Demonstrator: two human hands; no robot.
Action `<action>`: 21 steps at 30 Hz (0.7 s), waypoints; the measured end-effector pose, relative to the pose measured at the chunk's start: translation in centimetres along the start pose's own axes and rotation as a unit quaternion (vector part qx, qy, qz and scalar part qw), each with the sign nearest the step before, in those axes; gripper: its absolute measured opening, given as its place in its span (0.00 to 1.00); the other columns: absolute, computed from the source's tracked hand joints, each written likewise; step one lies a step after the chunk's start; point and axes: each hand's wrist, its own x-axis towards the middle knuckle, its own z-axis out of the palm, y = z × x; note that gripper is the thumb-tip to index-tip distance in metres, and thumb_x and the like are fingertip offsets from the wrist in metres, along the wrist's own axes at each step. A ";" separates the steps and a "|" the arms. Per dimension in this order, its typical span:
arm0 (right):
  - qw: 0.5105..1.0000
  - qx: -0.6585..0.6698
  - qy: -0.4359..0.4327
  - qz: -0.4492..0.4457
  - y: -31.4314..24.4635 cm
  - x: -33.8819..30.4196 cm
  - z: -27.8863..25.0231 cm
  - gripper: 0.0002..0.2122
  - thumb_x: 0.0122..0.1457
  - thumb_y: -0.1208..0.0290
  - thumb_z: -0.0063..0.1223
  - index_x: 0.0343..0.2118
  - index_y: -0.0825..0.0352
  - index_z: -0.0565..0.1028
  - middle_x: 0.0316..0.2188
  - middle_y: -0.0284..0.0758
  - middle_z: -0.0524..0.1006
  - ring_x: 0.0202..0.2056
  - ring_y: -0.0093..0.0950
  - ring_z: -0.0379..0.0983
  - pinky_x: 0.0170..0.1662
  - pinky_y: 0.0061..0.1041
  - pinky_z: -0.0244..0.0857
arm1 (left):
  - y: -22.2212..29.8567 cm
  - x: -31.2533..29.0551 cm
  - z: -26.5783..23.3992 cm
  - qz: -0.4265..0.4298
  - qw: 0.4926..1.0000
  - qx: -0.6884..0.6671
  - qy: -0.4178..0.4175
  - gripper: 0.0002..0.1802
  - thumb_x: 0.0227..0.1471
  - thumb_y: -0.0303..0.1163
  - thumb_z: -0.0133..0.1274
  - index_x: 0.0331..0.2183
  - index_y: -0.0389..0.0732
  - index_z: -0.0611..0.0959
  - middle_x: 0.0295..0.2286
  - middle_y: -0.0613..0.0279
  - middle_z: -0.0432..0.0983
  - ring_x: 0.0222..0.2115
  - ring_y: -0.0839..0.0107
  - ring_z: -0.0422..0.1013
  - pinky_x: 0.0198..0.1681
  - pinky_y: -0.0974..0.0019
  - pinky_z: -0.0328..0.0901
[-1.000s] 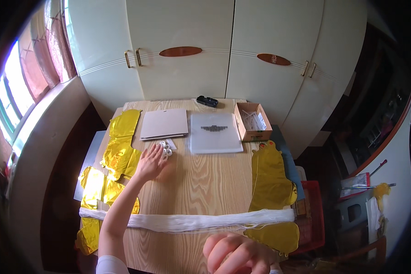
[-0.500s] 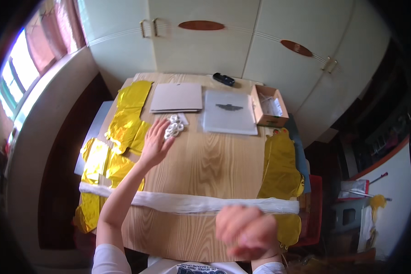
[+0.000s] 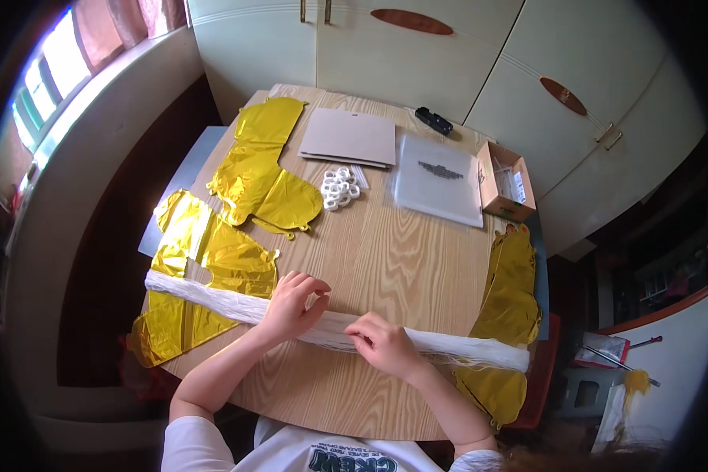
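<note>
A long bundle of white string (image 3: 204, 297) lies across the near part of the wooden table, bending slightly toward me. Over its middle, my left hand (image 3: 293, 303) has its fingers curled in toward the thumb; whatever may be between them is too small to make out. Just to the right, my right hand (image 3: 379, 344) pinches at the bundle, thumb and forefinger together on the white strands. Parts of the bundle are hidden under both hands. Its left end rests on flat gold foil balloons (image 3: 236, 256), its right end on another gold foil piece (image 3: 505, 291).
Several small white rings (image 3: 340, 189) lie heaped beyond my hands. Behind them are grey-beige cardboard sheets (image 3: 348, 135), clear plastic sleeves (image 3: 436, 193), a small wooden box (image 3: 492, 189) and a black object (image 3: 433, 120). A cabinet (image 3: 417, 59) stands past the table's far edge.
My left hand has come back from beside the white rings to the string bundle. My right hand has dropped from its raised, blurred position onto the bundle. The view has shifted.
</note>
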 end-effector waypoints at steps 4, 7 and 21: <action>0.999 -0.031 -0.007 -0.030 1.1 -1.0 0.9 0.04 0.48 0.74 0.56 0.28 0.65 0.74 0.26 0.33 0.71 0.26 0.32 0.72 0.28 0.27 0.67 | 0.0 -0.4 -0.2 0.056 0.997 -0.037 -0.042 0.03 0.40 0.26 0.55 0.24 0.41 0.77 0.20 0.64 0.72 0.25 0.65 0.68 0.32 0.64 0.62; 0.998 -0.059 -0.007 -0.031 1.7 -1.3 1.5 0.05 0.47 0.73 0.57 0.27 0.64 0.74 0.26 0.32 0.71 0.26 0.30 0.72 0.28 0.26 0.67 | 0.3 -0.8 -0.6 0.108 0.986 -0.043 -0.116 0.04 0.38 0.27 0.56 0.22 0.42 0.77 0.18 0.66 0.71 0.23 0.67 0.68 0.30 0.64 0.62; 0.991 -0.128 0.032 -0.038 1.8 -1.3 2.5 0.04 0.46 0.74 0.57 0.25 0.62 0.72 0.24 0.30 0.71 0.26 0.30 0.72 0.27 0.27 0.67 | -1.5 -1.3 0.3 0.168 0.971 -0.002 -0.172 0.06 0.36 0.31 0.59 0.23 0.44 0.78 0.20 0.67 0.70 0.25 0.67 0.68 0.31 0.64 0.63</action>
